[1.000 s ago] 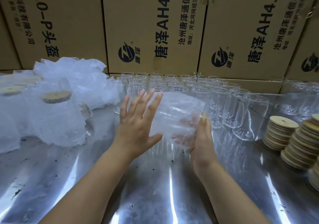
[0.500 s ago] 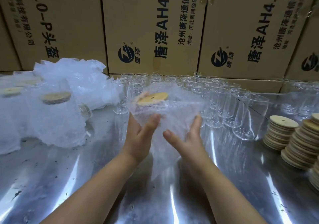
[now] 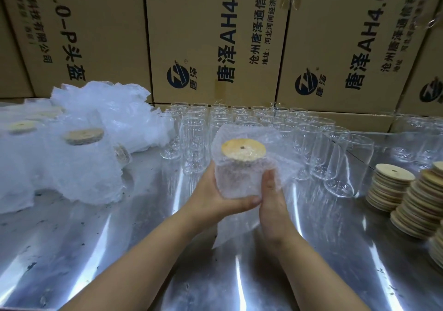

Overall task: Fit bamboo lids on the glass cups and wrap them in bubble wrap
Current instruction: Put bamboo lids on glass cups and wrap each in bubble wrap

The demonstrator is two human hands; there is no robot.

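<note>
Reviewer: Cup (image 3: 239, 181) loc?

Annotator: Held up above the metal table (image 3: 119, 250), mid-frame, just in front of the bare glass cups (image 3: 251, 119). It's upright, w/ a bamboo lid (image 3: 243, 149) seated on top and a small hole showing in the lid's centre.

Reviewer: Wrap status?

Annotator: Bubble wrap (image 3: 282, 147) is round the cup body and rises past the lid at the back and right. A loose tail hangs below the hands toward the table. Can't tell if the lid top is covered (film is see-through there).

Reviewer: Hands?

Annotator: L hand (image 3: 215, 198) cups the wrapped base from the left, fingers curled under and thumb across the lower front edge, so a firm grip on cup + wrap. R hand (image 3: 273, 205) lies against the right side of the bundle w/ fingers pointing up and fairly straight, pressing the wrap on rather than clasping it. Its far fingers are hidden behind the wrap. The two hands touch at the bottom.

Reviewer: Other stuff?

Annotator: Wrapped cups (image 3: 79, 167) w/ lids on stand at left, w/ a crumpled pile of wrap (image 3: 107, 109) behind them. Stacks of spare lids (image 3: 393, 186) sit at the right edge. The bare cups stand in rows at the back. Cardboard boxes (image 3: 215, 39) w/ printed text are stacked behind everything.
</note>
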